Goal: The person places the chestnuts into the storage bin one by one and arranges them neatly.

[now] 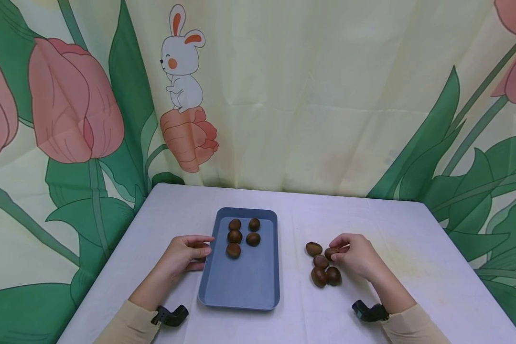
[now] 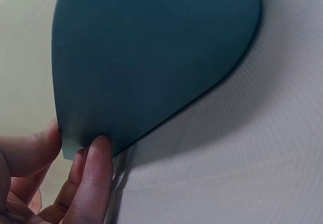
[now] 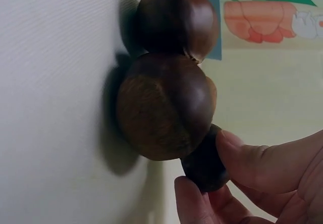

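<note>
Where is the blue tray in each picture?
Head view: the blue tray lies in the middle of the table, with the left hand at its left rim.
Left wrist view: the tray fills the top left, its edge pinched by the fingers.
Right wrist view: only a small corner of the tray shows at the top, behind the chestnuts.
Shared landmark: the white tablecloth.

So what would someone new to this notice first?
Probably the blue tray in the middle of the white table, with five brown chestnuts at its far end. The left hand grips its left edge, while the right hand pinches one chestnut from the loose cluster beside the tray.
</note>
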`<state>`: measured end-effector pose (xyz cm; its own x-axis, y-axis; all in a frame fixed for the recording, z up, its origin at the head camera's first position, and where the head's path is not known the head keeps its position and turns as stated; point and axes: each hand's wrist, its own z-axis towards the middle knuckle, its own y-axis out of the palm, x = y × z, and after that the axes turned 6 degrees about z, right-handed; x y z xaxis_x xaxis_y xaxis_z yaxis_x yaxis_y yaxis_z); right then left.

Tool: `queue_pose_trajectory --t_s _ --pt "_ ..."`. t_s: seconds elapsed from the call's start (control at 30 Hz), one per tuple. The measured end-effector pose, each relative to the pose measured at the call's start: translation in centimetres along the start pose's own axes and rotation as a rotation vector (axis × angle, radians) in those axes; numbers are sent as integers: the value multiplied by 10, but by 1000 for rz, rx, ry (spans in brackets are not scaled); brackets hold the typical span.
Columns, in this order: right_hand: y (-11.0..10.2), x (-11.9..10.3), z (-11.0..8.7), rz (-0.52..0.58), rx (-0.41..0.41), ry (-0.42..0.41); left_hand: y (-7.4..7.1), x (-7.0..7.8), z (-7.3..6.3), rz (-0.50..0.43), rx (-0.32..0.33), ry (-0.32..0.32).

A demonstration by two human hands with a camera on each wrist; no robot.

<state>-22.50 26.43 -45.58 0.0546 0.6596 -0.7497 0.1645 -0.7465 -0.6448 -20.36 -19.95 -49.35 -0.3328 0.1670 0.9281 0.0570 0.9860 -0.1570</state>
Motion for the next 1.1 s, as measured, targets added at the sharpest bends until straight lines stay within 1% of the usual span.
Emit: queue_pose_trajectory --t_s 0.17,0.23,0.43,0.53,0.8,0.93,1.1 --pt "-2 -6 0 5 9 -13 1 1 0 5 8 -5" --pt "-2 -9 0 18 7 -6 1 1 0 8 9 -5" --pt "0 -18 0 70 -19 20 1 1 1 8 3 -1" --pt "3 -23 0 70 -25 3 1 1 1 5 3 -3" --pt "17 -42 4 53 -19 -1 2 2 1 21 18 -17" --pt "26 -52 5 63 -28 -6 2 2 0 21 18 -17" --pt "34 -66 6 85 -44 -47 1 2 0 19 15 -13"
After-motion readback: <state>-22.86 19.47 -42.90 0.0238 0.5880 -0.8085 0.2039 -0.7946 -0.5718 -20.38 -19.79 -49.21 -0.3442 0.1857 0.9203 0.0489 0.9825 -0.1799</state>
